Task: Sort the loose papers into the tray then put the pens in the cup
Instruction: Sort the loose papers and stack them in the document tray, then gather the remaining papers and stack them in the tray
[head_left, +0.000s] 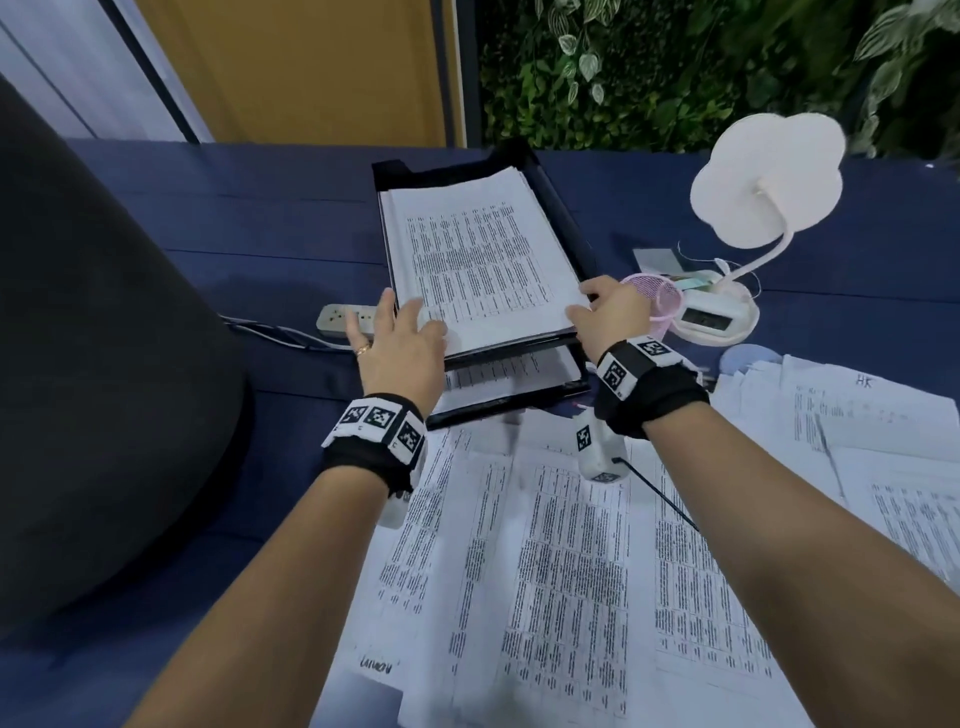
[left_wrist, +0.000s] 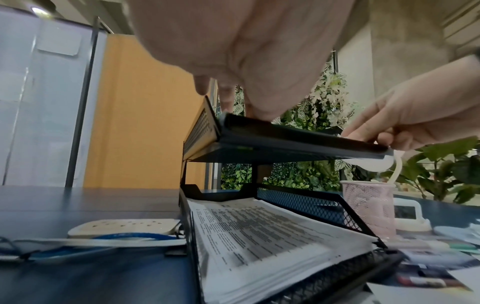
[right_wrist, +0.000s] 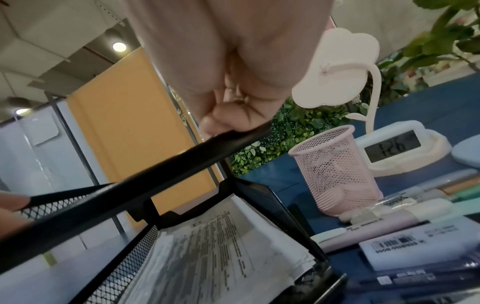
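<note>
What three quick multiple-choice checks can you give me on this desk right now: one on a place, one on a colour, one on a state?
1. Where does the mesh cup stand?
A. To the right of the paper tray, by the lamp base
B. On the power strip
C. Inside the lower tier

2. What colour is the mesh cup?
A. Black
B. Pink
C. Green

3. What state is the tray's upper tier in?
A. Bare
B. Holding a stack of printed sheets, with the left hand and right hand at its front corners
C. Holding pens

Answers:
1 A, the head view shows the cup between the tray and the lamp base.
2 B, both wrist views show pink mesh.
3 B, the head view shows paper filling the top tier and a hand at each front corner.
</note>
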